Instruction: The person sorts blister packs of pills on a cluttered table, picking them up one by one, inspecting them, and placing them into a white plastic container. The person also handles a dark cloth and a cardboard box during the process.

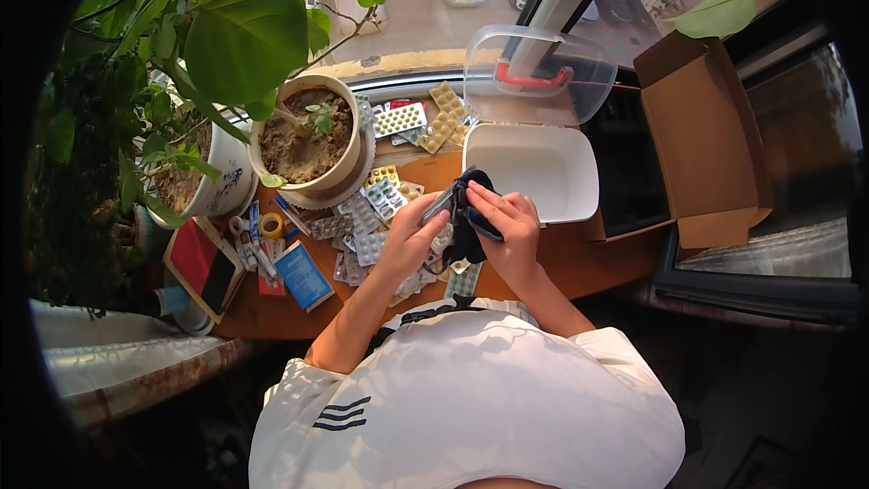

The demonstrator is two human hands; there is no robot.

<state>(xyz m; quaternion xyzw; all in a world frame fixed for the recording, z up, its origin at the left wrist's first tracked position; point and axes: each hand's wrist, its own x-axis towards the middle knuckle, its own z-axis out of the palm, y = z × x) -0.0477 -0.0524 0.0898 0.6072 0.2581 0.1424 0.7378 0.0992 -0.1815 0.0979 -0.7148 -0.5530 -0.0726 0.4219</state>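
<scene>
A dark cloth is bunched between my two hands, above a heap of pill blister packs. My left hand pinches a flat greyish piece at the cloth's left side; whether it is part of the cloth or a separate thing, I cannot tell. On the other side, my right hand grips the cloth with its fingers laid over the top. Below lie the blister packs, partly hidden by my hands and forearms. Just beyond my right hand stands a white plastic box, its clear lid with a red handle tipped back.
Two potted plants stand left, the nearer in a cream pot. More blister packs lie by the window. A blue box, yellow tape roll and red-and-black book occupy the left. An open cardboard box is at right.
</scene>
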